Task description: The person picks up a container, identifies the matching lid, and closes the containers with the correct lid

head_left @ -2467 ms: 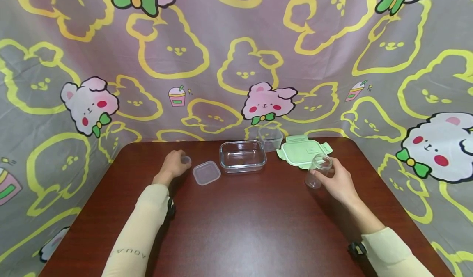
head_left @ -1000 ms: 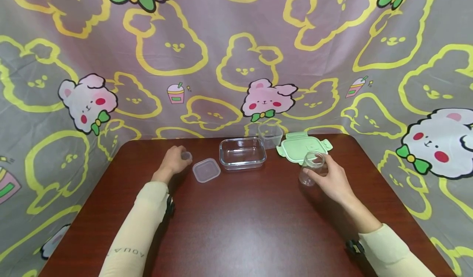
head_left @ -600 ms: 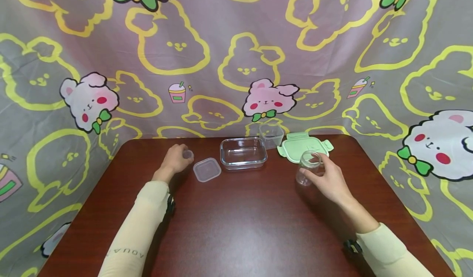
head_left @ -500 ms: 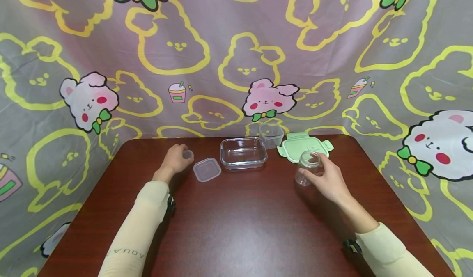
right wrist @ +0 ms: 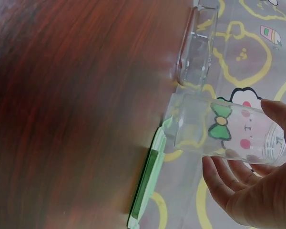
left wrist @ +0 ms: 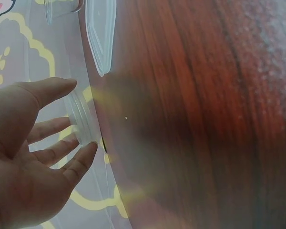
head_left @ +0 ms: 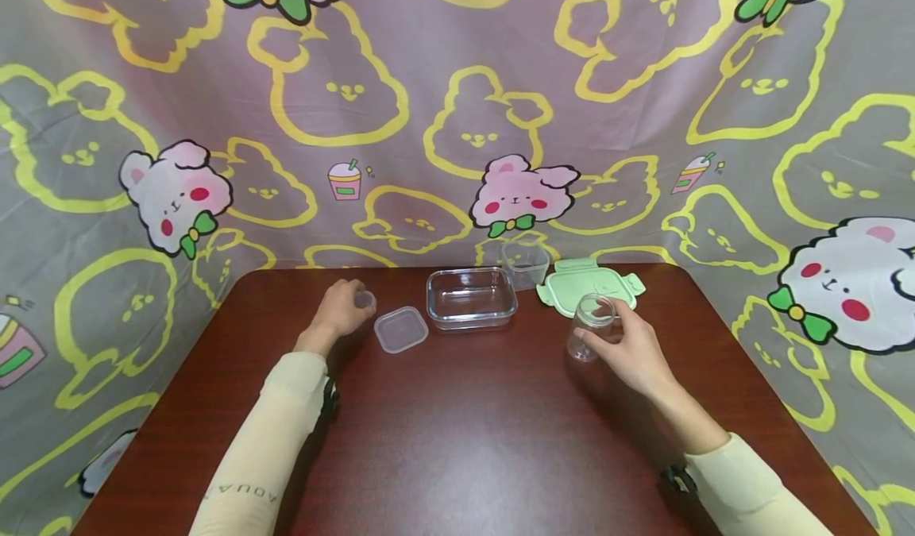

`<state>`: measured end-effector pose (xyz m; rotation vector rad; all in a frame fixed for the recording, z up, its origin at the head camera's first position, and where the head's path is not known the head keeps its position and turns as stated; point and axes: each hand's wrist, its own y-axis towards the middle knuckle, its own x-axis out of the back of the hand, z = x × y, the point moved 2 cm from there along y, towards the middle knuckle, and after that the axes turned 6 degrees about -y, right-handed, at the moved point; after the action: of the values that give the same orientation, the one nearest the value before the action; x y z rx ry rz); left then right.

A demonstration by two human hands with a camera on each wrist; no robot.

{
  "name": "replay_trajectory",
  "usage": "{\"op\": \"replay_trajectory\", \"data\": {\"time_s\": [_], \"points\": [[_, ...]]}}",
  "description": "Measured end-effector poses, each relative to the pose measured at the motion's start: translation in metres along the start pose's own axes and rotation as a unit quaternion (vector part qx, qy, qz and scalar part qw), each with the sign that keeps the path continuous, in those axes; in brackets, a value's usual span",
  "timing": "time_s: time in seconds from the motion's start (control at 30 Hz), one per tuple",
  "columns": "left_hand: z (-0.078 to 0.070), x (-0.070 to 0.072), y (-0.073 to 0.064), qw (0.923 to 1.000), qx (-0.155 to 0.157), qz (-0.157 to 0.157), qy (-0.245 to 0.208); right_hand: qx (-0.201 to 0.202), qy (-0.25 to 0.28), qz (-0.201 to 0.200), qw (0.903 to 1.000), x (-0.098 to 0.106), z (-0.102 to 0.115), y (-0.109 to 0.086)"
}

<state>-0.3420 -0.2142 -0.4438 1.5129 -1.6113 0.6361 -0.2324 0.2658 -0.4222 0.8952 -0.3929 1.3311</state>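
Observation:
At the table's left, my left hand [head_left: 339, 309] pinches a small round clear lid [head_left: 364, 300] by its edge. In the left wrist view the lid [left wrist: 82, 117] stands on edge between thumb and fingertips. My right hand [head_left: 636, 345] grips a clear jar [head_left: 590, 331] near its uncovered mouth, thumb on one side and fingers on the other. Upright and see-through, the jar [right wrist: 229, 131] shows nothing inside. Whether its base touches the table cannot be told. Behind it lies a green clip lid [head_left: 582, 288]. A flat square translucent lid [head_left: 400, 329] lies right of my left hand.
A rectangular glass container [head_left: 470, 302] stands at the back middle of the brown table [head_left: 457, 425]. Beside it, near the back edge, is a square clear plastic container [head_left: 525, 264]. A patterned cloth [head_left: 429, 83] hangs behind and at both sides.
The right hand has carried the jar a little to the left, towards the middle. The left hand has hardly moved and still holds the round lid. The other containers and lids lie as before.

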Motion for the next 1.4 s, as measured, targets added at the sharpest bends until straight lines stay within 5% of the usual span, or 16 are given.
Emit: {"op": "replay_trajectory", "data": {"time_s": [1.4], "points": [[-0.008,0.002,-0.003,0.9999,-0.004,-0.006,-0.011,0.010,0.024,0.018,0.9995,-0.007,0.012,0.003]]}}
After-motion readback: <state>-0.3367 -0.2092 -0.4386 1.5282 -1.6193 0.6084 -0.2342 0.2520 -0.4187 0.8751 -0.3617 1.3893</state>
